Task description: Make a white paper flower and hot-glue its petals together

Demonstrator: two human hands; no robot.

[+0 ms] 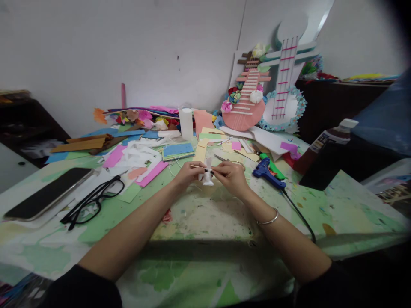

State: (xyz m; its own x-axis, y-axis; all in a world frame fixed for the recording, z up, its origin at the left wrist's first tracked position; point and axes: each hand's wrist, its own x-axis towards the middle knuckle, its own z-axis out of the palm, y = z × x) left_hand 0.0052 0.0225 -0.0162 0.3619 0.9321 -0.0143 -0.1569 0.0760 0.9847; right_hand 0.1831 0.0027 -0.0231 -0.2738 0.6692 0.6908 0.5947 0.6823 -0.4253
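My left hand (189, 174) and my right hand (231, 176) meet over the near middle of the table, fingers pinched together. Between them is a small piece of white paper (208, 179), bunched and hanging a little below the fingertips. A thin stick (195, 166) pokes out from the fingers of my left hand. My right fingertips grip the paper's upper right side. Scissors (221, 158) lie just behind my right hand, which partly covers them. To the right rests a blue glue gun (269, 173) beside a green one (273, 167).
Black glasses (93, 201) and a phone (48, 192) lie at left. Paper scraps (154, 173) and a blue paper stack (178, 149) cover the table's middle. A white cylinder (186, 124), paper instruments (244, 115) and a brown bottle (330, 141) stand farther back. The glue gun's cord (300, 216) crosses the right side.
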